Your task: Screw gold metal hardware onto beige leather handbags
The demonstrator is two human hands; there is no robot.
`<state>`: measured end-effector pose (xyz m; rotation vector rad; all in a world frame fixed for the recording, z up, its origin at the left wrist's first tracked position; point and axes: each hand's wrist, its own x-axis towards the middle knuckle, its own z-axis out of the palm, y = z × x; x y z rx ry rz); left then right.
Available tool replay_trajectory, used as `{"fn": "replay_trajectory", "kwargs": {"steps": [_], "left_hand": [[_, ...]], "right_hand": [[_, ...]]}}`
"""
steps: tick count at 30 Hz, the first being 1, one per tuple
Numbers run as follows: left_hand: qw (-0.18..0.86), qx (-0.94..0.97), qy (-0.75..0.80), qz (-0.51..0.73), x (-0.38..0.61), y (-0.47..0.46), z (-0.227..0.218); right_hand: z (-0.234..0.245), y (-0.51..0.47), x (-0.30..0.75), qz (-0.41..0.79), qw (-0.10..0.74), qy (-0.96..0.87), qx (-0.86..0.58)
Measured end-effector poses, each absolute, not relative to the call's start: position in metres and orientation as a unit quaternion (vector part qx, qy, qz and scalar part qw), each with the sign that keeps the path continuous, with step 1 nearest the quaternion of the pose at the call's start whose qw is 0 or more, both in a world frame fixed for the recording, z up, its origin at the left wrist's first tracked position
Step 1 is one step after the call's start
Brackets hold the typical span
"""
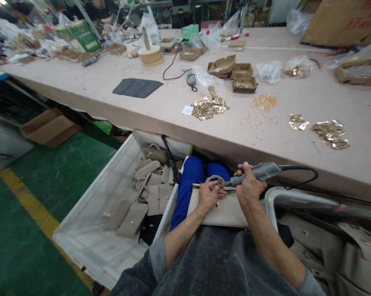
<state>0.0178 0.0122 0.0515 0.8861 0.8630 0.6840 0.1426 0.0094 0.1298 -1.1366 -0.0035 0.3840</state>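
Note:
A beige leather bag (pixel 225 211) lies across my lap, below the table edge. My left hand (pixel 208 194) rests on its top edge, fingers pinched around a small metal fitting there. My right hand (pixel 249 187) is wrapped round a grey corded electric screwdriver (pixel 259 172), whose tip points left at the fitting beside my left fingers. The tool's black cable loops off to the right.
A white bin (pixel 89 205) at my left holds several beige bag parts. The pink table (pixel 342 102) carries piles of gold fittings (pixel 208 107), small cardboard boxes (pixel 222 65), plastic bags and a dark grey piece (pixel 137 87). More beige bags sit at my right (pixel 342 250). A cardboard box (pixel 48 127) lies on the green floor.

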Motion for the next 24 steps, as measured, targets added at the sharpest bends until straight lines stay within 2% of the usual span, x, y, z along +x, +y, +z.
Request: {"fn": "replay_trajectory", "kwargs": {"steps": [6,16,24], "left_hand": [[0.76,0.403,0.401,0.315,0.021,0.014,0.051],[0.761,0.394,0.408,0.314,0.022,0.018,0.058],[0.761,0.374,0.43,0.309,0.024,0.02,0.063]], "right_hand": [[0.136,0.007,0.125,0.133,0.813,-0.082,-0.561],[0.146,-0.014,0.107,0.134,0.712,-0.305,-0.618],[0.148,-0.014,0.109,0.186,0.722,-0.355,-0.564]]}}
